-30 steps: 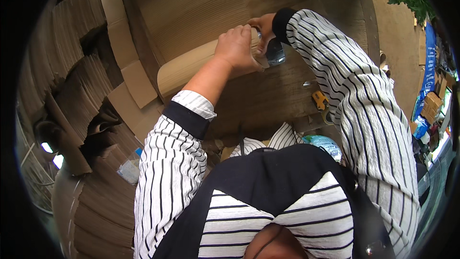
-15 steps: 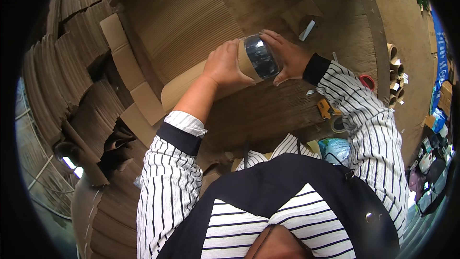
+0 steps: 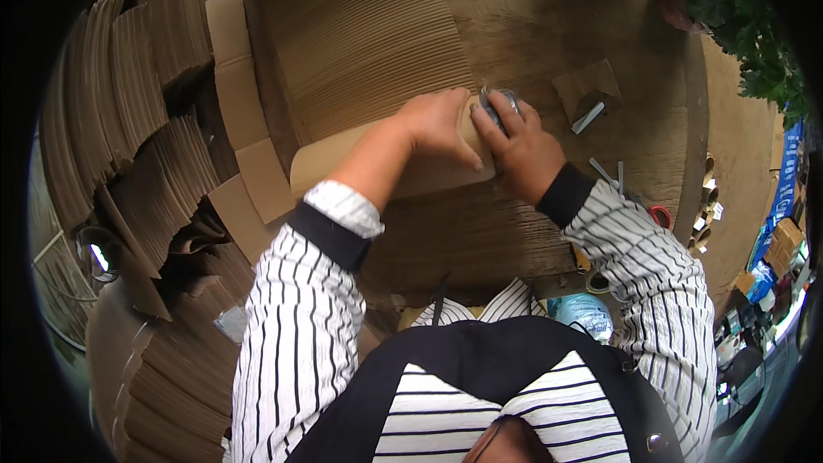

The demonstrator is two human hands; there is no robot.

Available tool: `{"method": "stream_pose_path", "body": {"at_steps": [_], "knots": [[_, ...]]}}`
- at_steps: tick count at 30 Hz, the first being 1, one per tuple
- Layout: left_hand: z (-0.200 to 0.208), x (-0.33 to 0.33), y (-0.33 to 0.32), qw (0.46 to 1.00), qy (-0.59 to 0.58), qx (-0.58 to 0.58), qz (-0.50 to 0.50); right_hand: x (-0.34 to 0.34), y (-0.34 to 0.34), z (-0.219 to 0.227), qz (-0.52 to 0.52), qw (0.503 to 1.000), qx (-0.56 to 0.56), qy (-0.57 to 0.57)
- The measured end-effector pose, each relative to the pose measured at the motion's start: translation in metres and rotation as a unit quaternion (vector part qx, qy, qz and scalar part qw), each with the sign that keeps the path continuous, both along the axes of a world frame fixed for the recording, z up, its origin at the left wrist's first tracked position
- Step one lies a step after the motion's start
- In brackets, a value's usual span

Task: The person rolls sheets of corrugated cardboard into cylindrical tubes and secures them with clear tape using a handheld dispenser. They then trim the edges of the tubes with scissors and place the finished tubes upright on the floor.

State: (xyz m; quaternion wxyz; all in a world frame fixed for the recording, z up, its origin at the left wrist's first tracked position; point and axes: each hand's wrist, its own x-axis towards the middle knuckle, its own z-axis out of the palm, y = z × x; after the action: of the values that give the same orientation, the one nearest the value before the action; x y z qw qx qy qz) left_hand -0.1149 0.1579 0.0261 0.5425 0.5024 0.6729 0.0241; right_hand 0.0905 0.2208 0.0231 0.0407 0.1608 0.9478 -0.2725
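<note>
A cardboard roll (image 3: 330,159) lies slantwise across the table, its smooth tan side up, joined to a ribbed corrugated sheet (image 3: 369,34) that spreads away behind it. My left hand (image 3: 433,127) is wrapped over the roll near its right end, thumb toward me. A shiny, glassy-looking cylinder (image 3: 504,99) pokes out of that end; I cannot make out exactly what it is. My right hand (image 3: 527,150) closes over it, fingers curled across the top, hiding most of it.
Stacked corrugated sheets (image 3: 163,43) crowd the left side, with folded cardboard pieces (image 3: 231,60) beside them. To the right lie a white strip (image 3: 588,117), a cardboard scrap (image 3: 587,86) and a red-handled item (image 3: 660,216). Green leaves (image 3: 729,34) hang at upper right.
My right hand has shifted from the cylinder's outer end to over its top. The cylinder now sticks out less from the roll. The view has also shifted.
</note>
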Motion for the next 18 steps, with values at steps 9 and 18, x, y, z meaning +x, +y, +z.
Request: {"method": "stream_pose_path", "body": {"at_steps": [9, 18], "knots": [[-0.017, 0.028, -0.039, 1.000, -0.010, 0.023, 0.002, 0.025, -0.028, 0.000, 0.020, 0.999, -0.015, -0.033], [-0.034, 0.098, -0.106, 1.000, 0.005, 0.009, 0.005, 0.056, -0.090, 0.008, 0.106, 0.977, 0.098, -0.156]]}}
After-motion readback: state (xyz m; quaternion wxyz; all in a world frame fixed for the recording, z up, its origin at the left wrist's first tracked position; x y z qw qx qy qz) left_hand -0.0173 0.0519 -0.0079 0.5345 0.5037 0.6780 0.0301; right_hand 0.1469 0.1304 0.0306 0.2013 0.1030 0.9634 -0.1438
